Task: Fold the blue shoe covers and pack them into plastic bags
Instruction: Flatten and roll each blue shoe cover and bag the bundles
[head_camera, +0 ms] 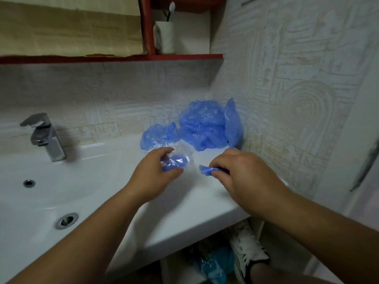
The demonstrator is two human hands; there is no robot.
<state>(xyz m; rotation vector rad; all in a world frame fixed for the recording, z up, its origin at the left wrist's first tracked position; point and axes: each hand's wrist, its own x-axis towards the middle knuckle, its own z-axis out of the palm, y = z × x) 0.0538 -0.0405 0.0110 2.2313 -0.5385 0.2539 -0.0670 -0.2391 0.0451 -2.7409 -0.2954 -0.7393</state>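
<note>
My left hand (152, 174) grips a clear plastic bag (184, 154) with a folded blue shoe cover (175, 161) showing inside it, on the white counter beside the sink. My right hand (242, 171) pinches another folded blue shoe cover (206, 170) just to the right of the bag, close to its mouth. A heap of loose blue shoe covers (203, 126) lies behind both hands in the corner by the wall, and one more crumpled blue shoe cover (156, 135) sits to its left.
The white sink basin (61, 181) with its drain (66, 220) and chrome faucet (44, 136) lies to the left. A red shelf (110, 58) above holds a white cup (166, 36). The tiled wall (297, 99) closes the right side. A shoe (249, 253) shows below the counter.
</note>
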